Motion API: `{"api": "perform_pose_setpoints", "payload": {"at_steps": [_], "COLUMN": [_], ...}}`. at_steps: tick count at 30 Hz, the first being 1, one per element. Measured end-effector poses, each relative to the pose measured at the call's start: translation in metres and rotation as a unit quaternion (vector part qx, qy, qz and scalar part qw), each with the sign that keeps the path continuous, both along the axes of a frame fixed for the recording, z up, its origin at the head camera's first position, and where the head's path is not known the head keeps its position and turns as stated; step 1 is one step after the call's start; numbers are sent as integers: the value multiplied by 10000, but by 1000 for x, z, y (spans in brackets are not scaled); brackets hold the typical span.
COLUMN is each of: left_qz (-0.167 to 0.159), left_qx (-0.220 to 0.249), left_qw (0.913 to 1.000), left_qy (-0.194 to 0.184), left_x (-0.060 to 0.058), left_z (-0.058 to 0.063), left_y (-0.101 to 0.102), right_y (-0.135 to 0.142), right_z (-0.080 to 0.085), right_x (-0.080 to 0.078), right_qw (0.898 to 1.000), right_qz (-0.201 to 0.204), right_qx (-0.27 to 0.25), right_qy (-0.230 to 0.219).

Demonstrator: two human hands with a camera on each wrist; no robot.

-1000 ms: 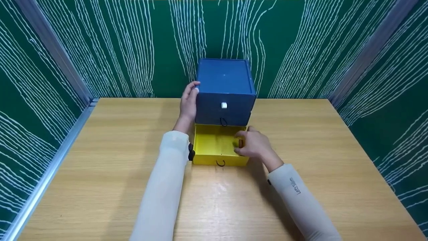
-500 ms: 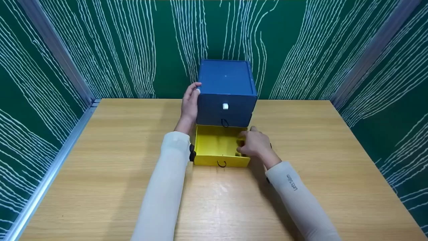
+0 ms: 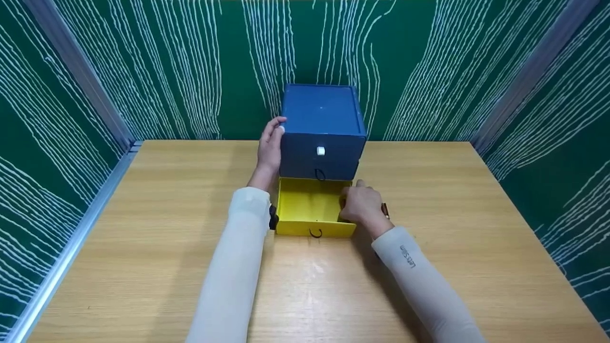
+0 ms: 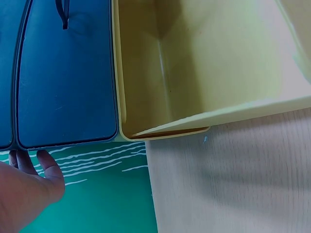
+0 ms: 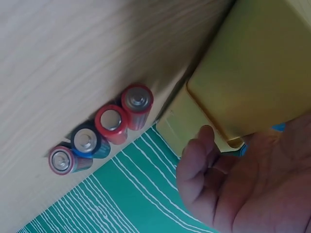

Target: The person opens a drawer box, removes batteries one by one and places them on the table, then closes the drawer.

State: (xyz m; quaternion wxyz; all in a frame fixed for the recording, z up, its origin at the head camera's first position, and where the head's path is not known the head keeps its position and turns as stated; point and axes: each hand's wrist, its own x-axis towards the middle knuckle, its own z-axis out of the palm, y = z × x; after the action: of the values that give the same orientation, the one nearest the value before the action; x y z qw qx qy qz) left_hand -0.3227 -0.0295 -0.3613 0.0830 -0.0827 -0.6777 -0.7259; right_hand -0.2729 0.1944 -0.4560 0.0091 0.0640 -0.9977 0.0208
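A stacked drawer unit (image 3: 321, 112) with a dark blue top stands at the back middle. Its yellow bottom drawer (image 3: 310, 202) is pulled out. My left hand (image 3: 270, 147) rests against the blue unit's left side, fingers fairly straight; in the left wrist view, its fingertips touch the blue edge. My right hand (image 3: 362, 205) reaches over the drawer's right wall. Thumb and index finger are inside around a battery, mostly hidden; other fingers are outside. In the right wrist view, curled fingers of that hand (image 5: 243, 189) lie beside the yellow drawer.
Several batteries (image 5: 111, 121), red and dark blue, stand in a row on the wooden table (image 5: 58, 73) right of the drawer. One battery (image 3: 384, 209) shows past my right wrist. Green walls (image 3: 410, 62) with white lines enclose the table's back and sides.
My right hand has sunk lower into the drawer's right side, its fingers drawing closer together. The reddish battery between them is now mostly hidden. My left hand stays put.
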Motion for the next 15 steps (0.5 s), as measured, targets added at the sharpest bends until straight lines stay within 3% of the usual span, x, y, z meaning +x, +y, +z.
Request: {"api": "perform_pose_setpoints", "payload": {"at_steps": [15], "left_qz": [63], "left_qx": [40], "left_qw": [9999], "left_qy": [-78], "left_x": [-1], "left_z": [0], "left_y": [-1], "right_y": [-4], "right_z": [-1], "right_x": [0], "right_qw": [9996], "right_qz": [44], "right_qx": [249], "right_qy": [-150]}}
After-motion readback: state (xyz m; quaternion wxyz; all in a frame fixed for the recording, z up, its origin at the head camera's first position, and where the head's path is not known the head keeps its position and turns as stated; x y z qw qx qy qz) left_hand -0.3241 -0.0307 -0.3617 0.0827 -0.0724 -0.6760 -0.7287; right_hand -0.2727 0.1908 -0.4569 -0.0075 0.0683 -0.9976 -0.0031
